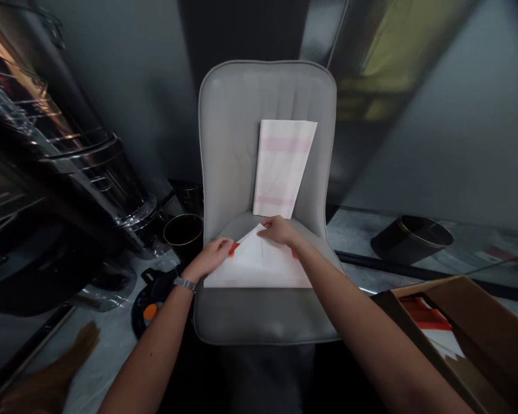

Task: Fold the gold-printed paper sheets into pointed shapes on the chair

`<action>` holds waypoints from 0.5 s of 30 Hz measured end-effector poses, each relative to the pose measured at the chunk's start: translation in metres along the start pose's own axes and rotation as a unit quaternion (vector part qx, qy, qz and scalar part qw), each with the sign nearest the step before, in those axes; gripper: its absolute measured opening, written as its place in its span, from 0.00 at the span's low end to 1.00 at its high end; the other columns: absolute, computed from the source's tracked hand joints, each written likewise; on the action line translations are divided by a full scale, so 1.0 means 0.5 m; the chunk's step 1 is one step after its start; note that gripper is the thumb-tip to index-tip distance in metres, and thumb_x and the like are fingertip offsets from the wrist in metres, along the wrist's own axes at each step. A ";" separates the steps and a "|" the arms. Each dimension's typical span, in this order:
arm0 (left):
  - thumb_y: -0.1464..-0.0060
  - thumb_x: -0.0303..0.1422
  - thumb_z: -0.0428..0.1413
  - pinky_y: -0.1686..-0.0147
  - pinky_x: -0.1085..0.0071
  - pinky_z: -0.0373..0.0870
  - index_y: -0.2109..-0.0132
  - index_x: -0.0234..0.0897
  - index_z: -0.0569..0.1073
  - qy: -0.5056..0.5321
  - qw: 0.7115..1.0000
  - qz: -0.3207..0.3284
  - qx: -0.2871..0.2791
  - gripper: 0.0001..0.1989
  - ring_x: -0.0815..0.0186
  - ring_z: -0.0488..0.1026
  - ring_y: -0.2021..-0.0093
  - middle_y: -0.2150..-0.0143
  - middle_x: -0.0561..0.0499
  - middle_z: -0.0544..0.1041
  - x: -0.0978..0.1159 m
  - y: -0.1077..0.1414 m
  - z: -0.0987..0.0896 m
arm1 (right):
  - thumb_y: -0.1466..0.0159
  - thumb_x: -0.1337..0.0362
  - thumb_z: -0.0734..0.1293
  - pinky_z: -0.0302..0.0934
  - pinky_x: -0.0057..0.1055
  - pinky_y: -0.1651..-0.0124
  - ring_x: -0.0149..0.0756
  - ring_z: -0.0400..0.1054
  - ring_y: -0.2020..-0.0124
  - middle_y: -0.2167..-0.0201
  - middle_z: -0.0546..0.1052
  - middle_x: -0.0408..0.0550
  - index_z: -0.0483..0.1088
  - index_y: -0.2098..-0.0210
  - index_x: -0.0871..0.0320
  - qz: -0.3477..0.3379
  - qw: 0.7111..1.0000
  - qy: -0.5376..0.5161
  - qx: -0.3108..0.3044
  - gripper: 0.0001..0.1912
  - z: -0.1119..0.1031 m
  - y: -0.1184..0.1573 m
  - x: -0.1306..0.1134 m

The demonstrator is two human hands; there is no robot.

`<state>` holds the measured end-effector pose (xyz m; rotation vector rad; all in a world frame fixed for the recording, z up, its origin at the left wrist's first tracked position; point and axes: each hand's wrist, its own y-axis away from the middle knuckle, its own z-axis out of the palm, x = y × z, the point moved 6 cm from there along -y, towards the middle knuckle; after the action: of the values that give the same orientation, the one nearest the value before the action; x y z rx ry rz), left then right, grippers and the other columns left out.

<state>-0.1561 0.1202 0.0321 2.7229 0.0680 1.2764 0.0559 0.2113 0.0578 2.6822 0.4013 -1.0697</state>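
A white paper sheet (259,261) with red-orange marks lies across the front of the grey chair seat (265,316), the left hand (209,257) open and flat on its left side, the right hand (280,231) spread over its peak, the paper beneath them hidden; a pink-banded white sheet (280,169) stands against the backrest, and a cardboard box (440,339) is cut off at lower right

Paper (259,261) on chair seat (265,316), box (449,339) right

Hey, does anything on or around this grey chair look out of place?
The pink-banded white sheet propped on the chair's backrest stands out: it sits right of centre and leans at a slant, with its lower end angled left, so it isn't square to the chair.
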 end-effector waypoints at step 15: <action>0.37 0.36 0.55 0.42 0.59 0.67 0.37 0.43 0.72 -0.197 0.969 0.148 0.008 0.22 0.56 0.71 0.48 0.52 0.46 0.72 -0.016 -0.023 0.041 | 0.26 0.54 0.58 0.52 0.54 0.30 0.53 0.54 0.28 0.28 0.60 0.61 0.62 0.30 0.58 -0.189 0.956 0.223 0.026 0.28 0.091 0.139 0.101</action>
<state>-0.1453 0.1287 0.0117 3.0259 -0.3809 0.7615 0.0852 0.1407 -0.0024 2.9566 1.0131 -0.5380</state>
